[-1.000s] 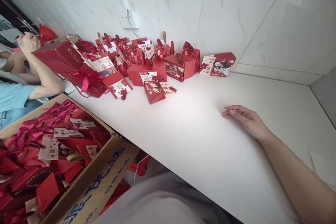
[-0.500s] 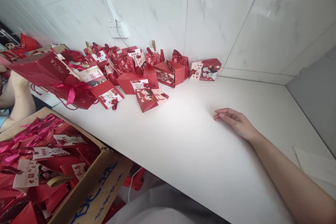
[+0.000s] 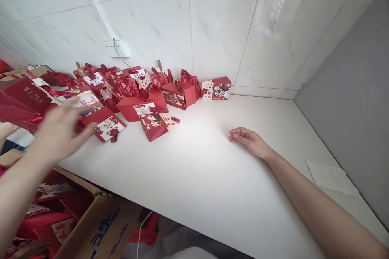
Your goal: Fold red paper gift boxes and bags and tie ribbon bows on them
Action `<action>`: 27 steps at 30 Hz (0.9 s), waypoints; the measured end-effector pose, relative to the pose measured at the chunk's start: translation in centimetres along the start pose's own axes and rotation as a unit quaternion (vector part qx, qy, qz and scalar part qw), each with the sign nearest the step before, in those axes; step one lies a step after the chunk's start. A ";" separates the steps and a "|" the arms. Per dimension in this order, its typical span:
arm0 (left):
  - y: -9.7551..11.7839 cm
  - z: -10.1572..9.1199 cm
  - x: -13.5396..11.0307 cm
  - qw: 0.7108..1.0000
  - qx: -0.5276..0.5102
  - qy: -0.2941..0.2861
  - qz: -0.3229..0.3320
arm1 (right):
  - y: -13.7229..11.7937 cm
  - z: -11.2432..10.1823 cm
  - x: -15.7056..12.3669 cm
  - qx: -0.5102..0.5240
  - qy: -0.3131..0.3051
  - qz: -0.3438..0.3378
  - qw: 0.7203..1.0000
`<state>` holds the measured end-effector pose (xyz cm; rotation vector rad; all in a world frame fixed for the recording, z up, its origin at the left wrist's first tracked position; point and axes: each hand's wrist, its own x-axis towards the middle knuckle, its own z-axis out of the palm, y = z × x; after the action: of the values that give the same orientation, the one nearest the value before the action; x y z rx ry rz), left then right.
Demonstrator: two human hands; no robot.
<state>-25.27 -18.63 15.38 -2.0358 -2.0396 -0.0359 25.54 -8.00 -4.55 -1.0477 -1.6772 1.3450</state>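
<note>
Several small red gift boxes (image 3: 142, 93) with white picture tags lie in a heap along the tiled wall at the back of a white counter (image 3: 212, 178). My right hand (image 3: 251, 141) rests flat on the counter, fingers loosely stretched, holding nothing. My left hand (image 3: 59, 131) is raised over the counter's left edge, blurred by motion. Its fingers point at a flat red box with a white tag (image 3: 105, 123) and seem to touch nothing. A larger red bag with a ribbon (image 3: 21, 99) lies at the far left.
A cardboard carton (image 3: 100, 230) full of red boxes stands below the counter's left front edge. A wall socket (image 3: 117, 48) with a cable sits above the heap. A white sheet of paper (image 3: 331, 172) lies at the right by a grey side wall (image 3: 349, 89).
My left hand has come into view at the left, reaching toward the red boxes. The view has swung right and the other person at the left has dropped out. My right hand stays put.
</note>
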 end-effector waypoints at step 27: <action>28.2 13.9 13.6 0.846 -0.524 -0.013 0.095 | 0.5 0.0 2.4 0.114 0.207 -0.038 0.971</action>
<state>0.43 -2.05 0.04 -2.7754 -1.9940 -1.3628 24.63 -5.73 -4.87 -1.0328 -1.2127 1.1416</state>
